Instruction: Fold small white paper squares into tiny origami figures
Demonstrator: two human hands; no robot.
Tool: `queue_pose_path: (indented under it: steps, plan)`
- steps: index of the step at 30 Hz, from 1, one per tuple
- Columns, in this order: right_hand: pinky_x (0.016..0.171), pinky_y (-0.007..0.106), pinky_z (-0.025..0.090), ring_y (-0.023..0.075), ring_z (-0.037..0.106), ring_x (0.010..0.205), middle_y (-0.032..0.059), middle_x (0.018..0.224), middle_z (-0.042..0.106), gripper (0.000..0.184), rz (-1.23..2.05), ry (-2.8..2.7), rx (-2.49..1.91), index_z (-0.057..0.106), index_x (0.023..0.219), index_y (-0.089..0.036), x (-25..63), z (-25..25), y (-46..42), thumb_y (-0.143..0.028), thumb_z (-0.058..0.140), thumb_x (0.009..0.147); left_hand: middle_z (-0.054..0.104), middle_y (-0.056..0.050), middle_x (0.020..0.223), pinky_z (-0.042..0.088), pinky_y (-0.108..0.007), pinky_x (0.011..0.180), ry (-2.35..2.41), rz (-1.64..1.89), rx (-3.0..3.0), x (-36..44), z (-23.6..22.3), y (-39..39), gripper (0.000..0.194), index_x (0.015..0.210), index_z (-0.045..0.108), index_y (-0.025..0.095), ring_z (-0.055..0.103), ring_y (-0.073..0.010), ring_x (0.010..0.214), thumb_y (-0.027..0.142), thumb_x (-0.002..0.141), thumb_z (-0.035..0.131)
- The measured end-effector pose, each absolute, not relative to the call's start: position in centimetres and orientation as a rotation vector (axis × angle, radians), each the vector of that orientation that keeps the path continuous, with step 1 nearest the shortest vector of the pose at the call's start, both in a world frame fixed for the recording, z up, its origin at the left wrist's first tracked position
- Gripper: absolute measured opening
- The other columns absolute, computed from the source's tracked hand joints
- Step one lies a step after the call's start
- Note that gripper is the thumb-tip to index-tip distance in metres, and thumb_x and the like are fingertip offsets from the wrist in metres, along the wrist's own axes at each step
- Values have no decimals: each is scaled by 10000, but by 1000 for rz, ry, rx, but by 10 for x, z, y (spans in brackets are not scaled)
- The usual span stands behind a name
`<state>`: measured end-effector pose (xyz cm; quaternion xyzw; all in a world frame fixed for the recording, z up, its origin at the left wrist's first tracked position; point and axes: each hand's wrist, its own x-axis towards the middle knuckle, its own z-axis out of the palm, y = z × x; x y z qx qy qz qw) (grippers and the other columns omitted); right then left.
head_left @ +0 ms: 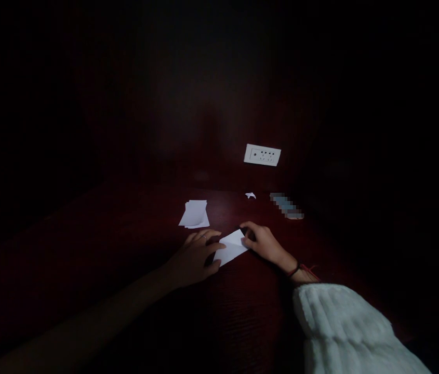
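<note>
A piece of white paper (230, 248) with a faint crease lies slantwise between my hands, just above or on the dark red table. My left hand (196, 259), a ring on one finger, grips its left end, with a fingertip over the top face and the thumb at the near corner. My right hand (266, 244) pinches the right end between thumb and fingers. The fingertips behind the paper are hidden. Beyond my left hand lies a small stack of white paper sheets (195, 213), one corner slightly curled.
A small folded white paper piece (250, 196) sits near the wall. To its right lies a blurred-out, phone-shaped object (286, 205). A white wall socket (262, 155) is set in the dark panel behind the table (137, 218). The surroundings are very dark.
</note>
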<state>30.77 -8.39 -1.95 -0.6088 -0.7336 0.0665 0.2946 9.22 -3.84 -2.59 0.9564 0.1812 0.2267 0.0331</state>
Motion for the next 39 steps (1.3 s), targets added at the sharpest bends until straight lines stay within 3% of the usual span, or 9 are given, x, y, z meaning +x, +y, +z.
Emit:
queue_pose_path:
  steps: [3,6,11,16,20,23,30,35,39]
  plan:
    - [612,199,386,89,499,614,-1,713,562,354,165,-1939,-1597,489,1020,-155,307,-19,-84,-167,529,668,353,-28,1170,279,-421,857,549,705,2925,92,-24,-39,240,998,495,250,307,-230,1073,262,768,427]
    - [646,206,386,94,501,664,9,736,556,237,110,-2004,-1496,560,921,-163,303,-15,-87,-138,501,692,374,-27,1125,316,-393,830,594,711,2893,92,-23,-39,234,1000,493,250,373,-203,1004,239,786,399]
    - [742,231,374,111,491,809,27,862,545,229,61,-2290,-1281,621,835,-202,302,-12,-91,-87,464,715,364,-57,1135,310,-403,839,736,751,2858,95,-27,-35,454,1171,335,222,361,-226,1015,307,744,465]
    - [818,244,352,114,476,894,31,978,529,274,135,-2382,-1262,604,898,-206,304,-11,-93,-72,449,716,330,-26,1184,278,-404,860,712,749,2937,96,-38,-30,287,1043,471,252,316,-226,1063,305,763,436]
    - [767,252,382,126,499,846,51,929,552,276,199,-2284,-1351,547,1002,-177,304,-10,-94,-260,466,752,393,-31,1130,273,-393,857,707,783,2976,97,-41,-29,283,1031,485,239,314,-219,1062,309,760,438]
    - [723,257,390,137,504,783,74,874,551,345,140,-2146,-1522,546,993,-135,305,-14,-90,-324,525,705,449,-25,1057,290,-375,836,693,771,2989,97,-38,-31,274,1019,490,232,347,-207,1027,299,758,440]
    - [615,211,370,103,483,666,26,736,538,99,233,-1998,-1723,586,720,-154,305,-19,-85,-227,573,655,506,-22,945,309,-369,805,676,752,2998,99,-33,-36,218,957,501,205,382,-206,987,269,758,442]
    - [605,203,355,96,472,650,11,709,529,45,140,-1917,-1699,555,699,-156,303,-17,-86,-167,537,659,509,-11,960,308,-356,817,533,730,2983,99,-30,-38,200,955,509,222,377,-195,1004,249,771,434]
    - [551,196,354,84,463,562,-18,633,521,151,93,-1813,-1647,516,802,-164,300,-18,-86,-136,507,654,506,2,1001,308,-332,831,299,641,2958,99,-24,-42,231,997,496,242,395,-171,991,227,779,417]
